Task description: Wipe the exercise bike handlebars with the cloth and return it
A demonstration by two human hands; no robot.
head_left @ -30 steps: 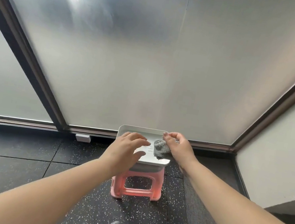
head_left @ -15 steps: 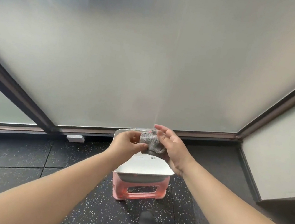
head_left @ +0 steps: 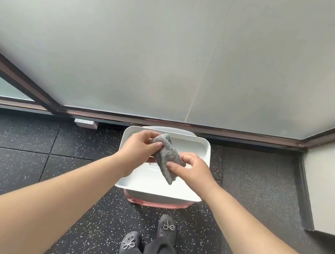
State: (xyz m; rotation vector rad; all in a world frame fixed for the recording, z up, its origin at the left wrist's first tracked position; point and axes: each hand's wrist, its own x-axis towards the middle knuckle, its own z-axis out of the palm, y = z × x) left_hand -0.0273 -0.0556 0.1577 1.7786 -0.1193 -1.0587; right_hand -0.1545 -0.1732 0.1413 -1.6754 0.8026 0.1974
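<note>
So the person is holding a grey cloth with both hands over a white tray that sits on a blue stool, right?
Nearly. The head view shows the left hand and right hand both pinching the grey cloth above the white tray, but the stool under the tray is pink, not blue.

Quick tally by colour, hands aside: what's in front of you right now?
Grey: 3 - cloth, held by left hand and right hand, plus two shoes
White: 1 - tray
Pink: 1 - stool
Total: 5
</note>
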